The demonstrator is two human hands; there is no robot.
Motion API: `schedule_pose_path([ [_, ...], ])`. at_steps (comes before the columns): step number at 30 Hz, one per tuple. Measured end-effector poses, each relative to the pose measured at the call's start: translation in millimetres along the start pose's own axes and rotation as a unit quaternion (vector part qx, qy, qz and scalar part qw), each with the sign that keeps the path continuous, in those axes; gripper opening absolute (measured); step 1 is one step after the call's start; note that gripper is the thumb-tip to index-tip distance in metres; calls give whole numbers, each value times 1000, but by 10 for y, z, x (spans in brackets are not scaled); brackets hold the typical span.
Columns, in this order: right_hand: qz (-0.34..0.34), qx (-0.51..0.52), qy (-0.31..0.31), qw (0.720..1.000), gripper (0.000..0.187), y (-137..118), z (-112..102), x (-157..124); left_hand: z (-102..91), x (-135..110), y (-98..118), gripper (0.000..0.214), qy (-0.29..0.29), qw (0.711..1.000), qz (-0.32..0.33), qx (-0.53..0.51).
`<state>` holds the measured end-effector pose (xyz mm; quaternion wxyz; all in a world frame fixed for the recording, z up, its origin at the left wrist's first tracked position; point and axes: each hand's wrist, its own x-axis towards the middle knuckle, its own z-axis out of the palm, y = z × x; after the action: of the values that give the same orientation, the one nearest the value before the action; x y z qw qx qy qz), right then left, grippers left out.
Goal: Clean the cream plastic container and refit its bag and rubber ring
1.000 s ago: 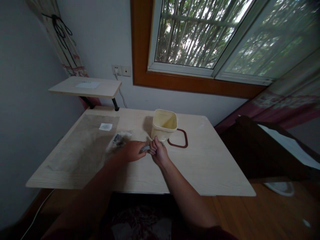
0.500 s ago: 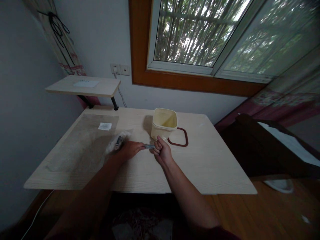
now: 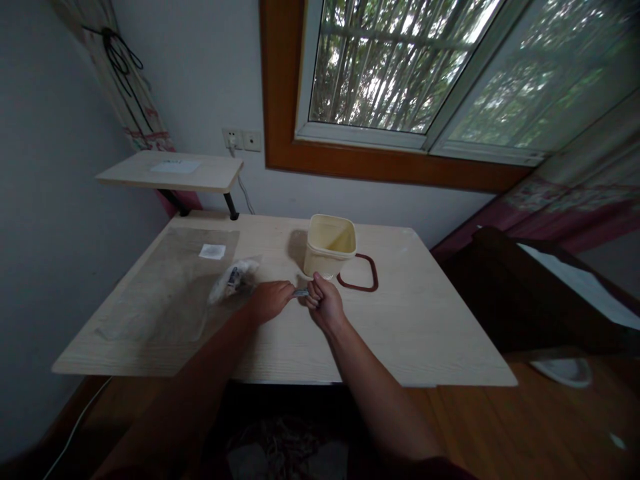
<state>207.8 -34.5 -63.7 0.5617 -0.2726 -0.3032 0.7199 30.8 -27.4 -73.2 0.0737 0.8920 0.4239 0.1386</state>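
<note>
Between my two hands is a small grey, strip-like object (image 3: 301, 293), its ends covered by fingers, so its kind is unclear. The fingers of my left hand (image 3: 270, 301) pinch its left end. My right hand (image 3: 326, 305) is curled in a fist around the other end, thumb on top. Just behind the right hand stands a cream, squarish plastic tub (image 3: 327, 261) with an open top. A dark red, rounded-square ring (image 3: 375, 272) lies flat to the tub's right. Left of my left hand rests a crumpled clear plastic bag (image 3: 235, 277) with something dark and white inside.
A large clear plastic sheet or bag (image 3: 173, 293) with a white label (image 3: 212, 251) covers the left of the pale desk (image 3: 415, 333). A raised shelf (image 3: 140, 175) stands at the back left. Wall and window are behind; dark furniture (image 3: 540, 300) is on the right.
My left hand has shifted slightly right, closer to my right hand, so less of the grey object shows. The crumpled bag is more visible. The view has moved slightly.
</note>
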Motion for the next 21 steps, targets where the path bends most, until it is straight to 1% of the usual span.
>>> schedule_pose_path([
  [3, -2, -3, -3, 1000, 61, -27, 2, -12, -18, -10, 8, 30, -4, 1000, -9, -21],
  [8, 9, -4, -22, 1000, 57, -42, 14, -33, -7, -24, -14, 34, -7, 999, -1, -34],
  [10, 2, -2, -25, 1000, 50, -40, 23, -36, 2, -27, -27, 33, -7, 999, -26, -42],
  [13, -43, 14, -8, 999, 30, -33, 26, -35, 9, -40, -48, 30, 9, 994, -80, -72],
  [14, -60, 20, -3, 998, 27, -27, 21, -34, 9, -47, -56, 30, 21, 991, -94, -90],
  [15, -73, 20, -1, 997, 30, -18, 12, -32, 7, -55, -65, 29, 37, 987, -106, -111],
  [16, -82, 12, -1, 997, 35, -4, 1, -30, 6, -63, -76, 29, 55, 982, -118, -135],
  [18, -98, -36, -4, 994, 43, 41, -25, -22, 5, -77, -99, 29, 88, 970, -135, -180],
  [21, -127, -160, -12, 979, 42, 133, -46, -4, 24, -88, -134, 29, 108, 961, -141, -211],
])
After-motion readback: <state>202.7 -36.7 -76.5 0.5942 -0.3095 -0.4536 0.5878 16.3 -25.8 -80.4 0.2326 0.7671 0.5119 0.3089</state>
